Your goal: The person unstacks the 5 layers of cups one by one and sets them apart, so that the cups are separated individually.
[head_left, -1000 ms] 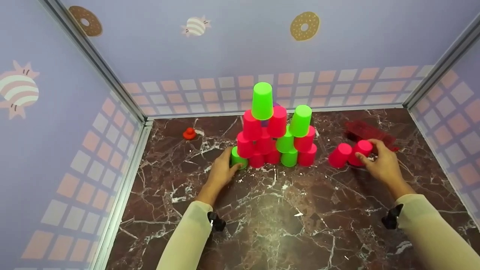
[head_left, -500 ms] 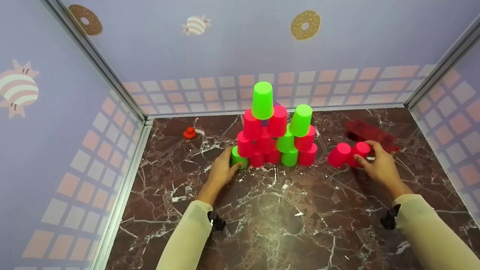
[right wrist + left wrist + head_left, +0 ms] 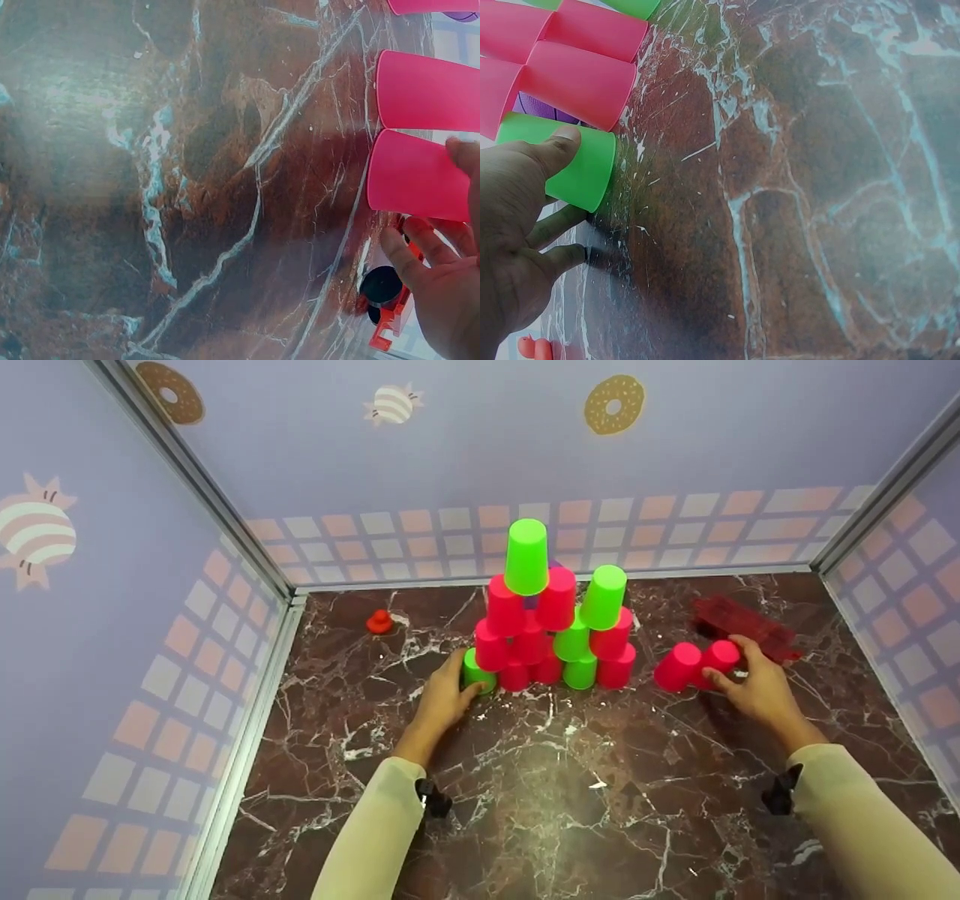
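Upside-down pink and green cups stand stacked in tiers in the head view, with a green cup (image 3: pixel 528 556) on top and another green cup (image 3: pixel 604 597) topping the right side. My left hand (image 3: pixel 441 699) grips the green cup (image 3: pixel 585 165) at the bottom left of the stack, thumb on its near side. Right of the stack, my right hand (image 3: pixel 763 688) holds an upside-down pink cup (image 3: pixel 416 176) between thumb and fingers. That cup stands against a second upside-down pink cup (image 3: pixel 679 667). Hand and cup hide part of each other.
A translucent red object (image 3: pixel 744 624) lies behind my right hand; the right wrist view shows a black disc (image 3: pixel 381 286) on it. A small orange-red toy (image 3: pixel 379 622) sits at the back left. Something purple (image 3: pixel 544 107) is behind the stack. Walls enclose the marbled surface (image 3: pixel 525 810).
My right hand has shifted slightly left with its pink cup, closing the gap to the other pink cup. The left hand and the stack hold still; the head view tilts slightly.
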Motion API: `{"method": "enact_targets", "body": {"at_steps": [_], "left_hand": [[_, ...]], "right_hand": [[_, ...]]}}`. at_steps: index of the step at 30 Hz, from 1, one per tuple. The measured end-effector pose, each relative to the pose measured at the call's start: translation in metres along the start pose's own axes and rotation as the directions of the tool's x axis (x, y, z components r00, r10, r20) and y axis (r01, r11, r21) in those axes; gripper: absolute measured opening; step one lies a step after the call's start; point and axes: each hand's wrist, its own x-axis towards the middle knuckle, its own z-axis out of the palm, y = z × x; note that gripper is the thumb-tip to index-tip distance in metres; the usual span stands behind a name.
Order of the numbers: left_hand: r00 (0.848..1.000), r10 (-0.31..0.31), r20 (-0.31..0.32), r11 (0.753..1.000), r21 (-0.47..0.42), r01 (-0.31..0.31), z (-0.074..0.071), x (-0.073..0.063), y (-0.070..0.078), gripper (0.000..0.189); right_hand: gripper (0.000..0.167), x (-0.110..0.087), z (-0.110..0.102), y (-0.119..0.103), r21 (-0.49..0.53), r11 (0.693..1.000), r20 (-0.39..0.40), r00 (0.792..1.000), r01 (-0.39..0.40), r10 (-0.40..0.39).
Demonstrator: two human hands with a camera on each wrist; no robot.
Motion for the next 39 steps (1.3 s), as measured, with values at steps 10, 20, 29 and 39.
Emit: {"method": "enact_targets", "body": {"at_steps": [10,20,29,39], "left_hand": [[1.000,0.016,-0.021,1.000,-0.019,-0.017,0.001,0.003,-0.006,0.063],[0.999,-0.038,0.009,0.999,0.011,0.038,-0.002,0.000,0.001,0.061],[1.000,-0.017,-0.002,1.000,-0.012,0.017,-0.001,-0.001,0.002,0.060],[0.999,-0.032,0.004,0.999,-0.005,0.032,-0.003,-0.003,0.005,0.060]], "right_hand": [[0.089,0.018,-0.028,-0.024,-0.002,0.998,-0.004,0.998,0.060,-0.060],[0.080,0.056,-0.047,-0.111,-0.009,0.968,-0.092,0.964,0.249,-0.249],[0.078,0.079,-0.045,-0.200,0.022,0.921,-0.064,0.920,0.389,-0.387],[0.081,0.087,-0.023,-0.282,0.065,0.851,0.014,0.852,0.522,-0.524]]}}
